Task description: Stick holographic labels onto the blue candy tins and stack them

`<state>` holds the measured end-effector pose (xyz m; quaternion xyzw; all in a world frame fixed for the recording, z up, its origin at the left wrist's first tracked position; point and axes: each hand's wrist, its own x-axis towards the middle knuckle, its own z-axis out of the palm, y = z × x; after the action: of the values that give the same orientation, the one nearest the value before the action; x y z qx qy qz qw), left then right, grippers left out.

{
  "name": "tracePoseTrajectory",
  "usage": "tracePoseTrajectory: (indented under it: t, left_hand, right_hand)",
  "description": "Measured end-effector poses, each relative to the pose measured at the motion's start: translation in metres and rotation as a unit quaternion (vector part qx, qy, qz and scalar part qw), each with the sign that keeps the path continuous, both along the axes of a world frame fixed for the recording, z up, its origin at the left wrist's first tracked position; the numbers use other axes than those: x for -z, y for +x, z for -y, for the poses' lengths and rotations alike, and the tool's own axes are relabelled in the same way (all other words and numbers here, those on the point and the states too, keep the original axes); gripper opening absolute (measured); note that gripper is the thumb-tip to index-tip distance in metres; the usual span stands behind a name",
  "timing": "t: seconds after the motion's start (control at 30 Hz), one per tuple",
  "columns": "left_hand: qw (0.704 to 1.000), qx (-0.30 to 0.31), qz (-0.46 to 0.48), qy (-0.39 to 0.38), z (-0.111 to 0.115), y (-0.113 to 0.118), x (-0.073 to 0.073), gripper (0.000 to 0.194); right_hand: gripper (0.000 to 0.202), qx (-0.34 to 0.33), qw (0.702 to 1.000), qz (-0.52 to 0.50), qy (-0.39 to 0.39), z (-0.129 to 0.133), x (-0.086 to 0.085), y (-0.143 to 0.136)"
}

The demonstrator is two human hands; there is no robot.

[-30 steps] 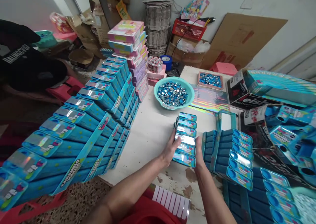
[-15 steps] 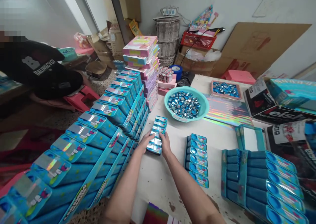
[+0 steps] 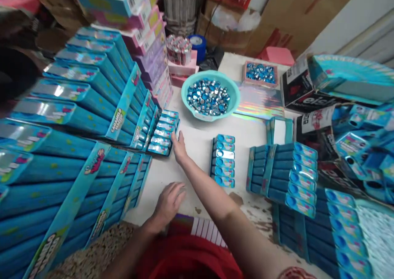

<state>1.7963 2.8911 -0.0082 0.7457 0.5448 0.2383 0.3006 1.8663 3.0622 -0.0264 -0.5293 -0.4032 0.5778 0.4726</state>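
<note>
A row of small blue packs (image 3: 160, 141) stands on the white table against the tall stack of blue display boxes (image 3: 118, 119). My right hand (image 3: 179, 147) is at its right side, fingers stretched and thumb apart, the fingertips at or touching its edge. Nearer to my body, my left hand (image 3: 169, 201) hovers over the table with fingers loosely bent and nothing in it. Another row of blue packs (image 3: 224, 162) stands to the right of my right hand. Beyond both rows is a turquoise basin (image 3: 186, 100) of blue and silver candy-like pieces.
Pink and purple boxes (image 3: 150, 57) rise behind the display stack. More blue packs (image 3: 286, 172) stand at the right, beside a black carton (image 3: 295, 88). A shallow tray (image 3: 246, 78) of shiny pieces lies at the back, near a shiny holographic sheet (image 3: 258, 102).
The row of packs that both hands held has moved left against the stack. My left hand has let go and drawn back towards my body; my right hand has opened beside the row. The view has tilted down.
</note>
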Motion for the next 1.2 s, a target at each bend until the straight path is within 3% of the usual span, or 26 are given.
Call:
tracePoseTrajectory:
  t: [0.07, 0.13, 0.2, 0.27, 0.4, 0.53, 0.67, 0.8, 0.9, 1.0, 1.1, 1.2]
  left_hand:
    - [0.977, 0.142, -0.027, -0.155, 0.012, 0.008, 0.004, 0.028]
    - [0.935, 0.228, -0.061, -0.266, 0.019, 0.016, 0.008, 0.025]
    - [0.913, 0.231, -0.100, -0.322, 0.022, 0.022, 0.013, 0.023]
    - [0.908, 0.196, -0.125, -0.348, 0.020, 0.022, 0.018, 0.023]
    - [0.911, 0.152, -0.125, -0.362, 0.012, 0.008, 0.029, 0.018]
    - [0.913, 0.129, -0.112, -0.371, 0.011, -0.003, 0.033, 0.018]
    - [0.919, 0.093, -0.108, -0.368, 0.017, 0.000, 0.035, 0.020]
    - [0.924, 0.068, -0.091, -0.364, 0.022, 0.003, 0.038, 0.020]
    - [0.929, 0.061, -0.091, -0.354, 0.025, 0.005, 0.041, 0.020]
    - [0.932, 0.042, -0.109, -0.342, 0.030, 0.007, 0.040, 0.021]
    - [0.946, 0.019, -0.106, -0.307, 0.037, 0.008, 0.032, 0.022]
    - [0.979, 0.028, -0.006, -0.204, 0.048, 0.010, 0.016, 0.024]
  right_hand:
    - [0.069, -0.034, 0.999, -0.003, -0.006, 0.039, -0.016, 0.035]
    - [0.048, -0.074, 0.997, -0.006, 0.016, 0.088, -0.031, 0.077]
    - [0.034, -0.057, 0.995, 0.081, 0.010, 0.141, -0.040, 0.114]
    - [0.028, -0.037, 0.980, 0.193, 0.013, 0.189, -0.038, 0.137]
    - [0.028, -0.104, 0.943, 0.312, 0.057, 0.246, -0.006, 0.137]
    - [0.033, -0.224, 0.885, 0.396, 0.101, 0.261, 0.018, 0.115]
    - [0.033, -0.287, 0.841, 0.442, 0.120, 0.269, 0.018, 0.111]
    - [0.024, -0.295, 0.828, 0.457, 0.139, 0.270, 0.015, 0.113]
    - [0.010, -0.273, 0.823, 0.487, 0.105, 0.264, 0.014, 0.109]
    - [0.008, -0.270, 0.834, 0.476, 0.070, 0.260, 0.008, 0.104]
    - [0.012, -0.242, 0.877, 0.410, 0.057, 0.257, -0.007, 0.106]
    - [0.016, -0.192, 0.918, 0.344, 0.035, 0.253, -0.029, 0.113]
